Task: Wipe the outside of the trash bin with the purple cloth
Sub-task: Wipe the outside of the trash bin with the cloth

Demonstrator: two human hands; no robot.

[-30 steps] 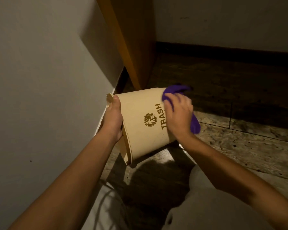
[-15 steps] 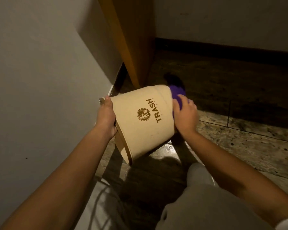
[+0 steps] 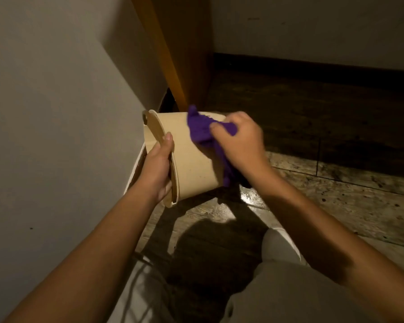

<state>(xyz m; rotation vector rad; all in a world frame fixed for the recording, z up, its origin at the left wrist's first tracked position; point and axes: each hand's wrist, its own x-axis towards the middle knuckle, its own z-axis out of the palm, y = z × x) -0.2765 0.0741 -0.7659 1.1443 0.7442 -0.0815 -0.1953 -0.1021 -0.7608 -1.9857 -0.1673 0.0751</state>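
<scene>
Trash bin is held tipped on its side above the wooden floor, near the wall's foot, open rim toward the wearer. Left hand is clamped on the rim, thumb up along the outer edge, forearm extended. Right hand is closed around the purple cloth, pressed against the bin's outer wall, wrist bent inward.

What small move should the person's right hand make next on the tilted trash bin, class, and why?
Probably draw the purple cloth down the trash bin wall toward its lower edge: the right hand presses it near the top while the left hand grips the rim, leaving the wall below unwiped.
</scene>
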